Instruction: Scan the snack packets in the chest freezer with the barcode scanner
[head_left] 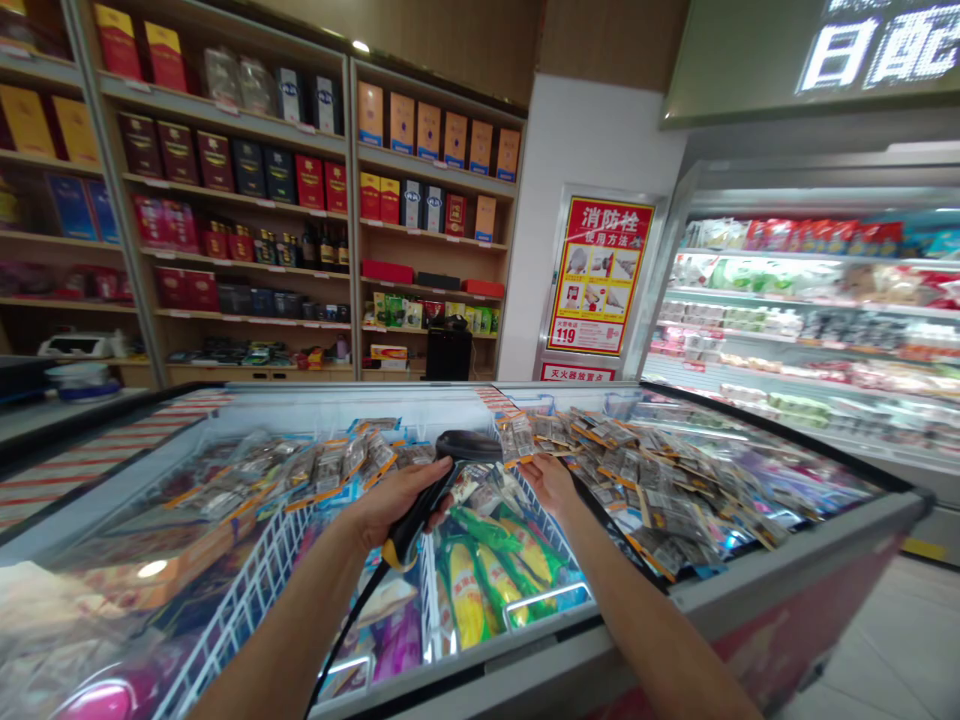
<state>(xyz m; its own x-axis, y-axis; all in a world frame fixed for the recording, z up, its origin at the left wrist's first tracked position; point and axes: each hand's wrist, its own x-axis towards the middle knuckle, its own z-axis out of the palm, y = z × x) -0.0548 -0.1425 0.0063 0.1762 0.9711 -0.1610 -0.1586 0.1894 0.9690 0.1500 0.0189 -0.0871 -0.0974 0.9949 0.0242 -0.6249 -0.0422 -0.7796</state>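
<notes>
My left hand [401,497] is wrapped round the handle of a black barcode scanner [466,446] with a yellow trim, its cable trailing down toward me. The scanner's head points away, toward a small packet [516,438] with an orange edge. That packet is pinched in the fingertips of my right hand [551,482]. Both hands are above an open chest freezer [660,690]. Beneath them, bagged corn cobs [469,595] lie in a white wire basket [431,610]. Similar packets are heaped to the right [637,465] on the freezer's glass, and others lie to the left [330,465].
Shelves [240,190] of boxed goods and bottles stand behind the freezer. A red and yellow fire hydrant poster [600,275] hangs on the wall. To the right is a lit refrigerated display [810,310]. Tiled floor [892,630] shows at the lower right.
</notes>
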